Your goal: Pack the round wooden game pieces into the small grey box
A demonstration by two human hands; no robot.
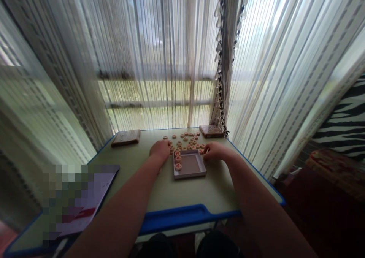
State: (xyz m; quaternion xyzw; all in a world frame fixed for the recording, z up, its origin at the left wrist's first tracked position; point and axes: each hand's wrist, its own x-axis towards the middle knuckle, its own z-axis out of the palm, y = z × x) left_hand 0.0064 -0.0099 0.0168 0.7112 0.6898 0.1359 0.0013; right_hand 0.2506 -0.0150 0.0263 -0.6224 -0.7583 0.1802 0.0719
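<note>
A shallow, light-coloured open box (204, 172) lies on the table, with several round Chinese chess pieces (178, 166) in a row along its left side. Loose chess pieces (185, 139) with red or dark marks are scattered beyond its far edge. My left hand (160, 152) is at the box's far left corner, its fingers curled closed by the pieces. At the far right corner, my right hand (216, 151) has its fingers pinched together beside a piece (201, 151). Whatever either set of fingertips holds is hidden or too small to make out.
On the pale table (188, 195) with its blue rim, a flat patterned case (126, 137) lies far left and a similar one (211, 131) far right. A tablet-like panel (95, 197), partly pixelated, sits at the left. Sheer curtains (159, 60) hang behind.
</note>
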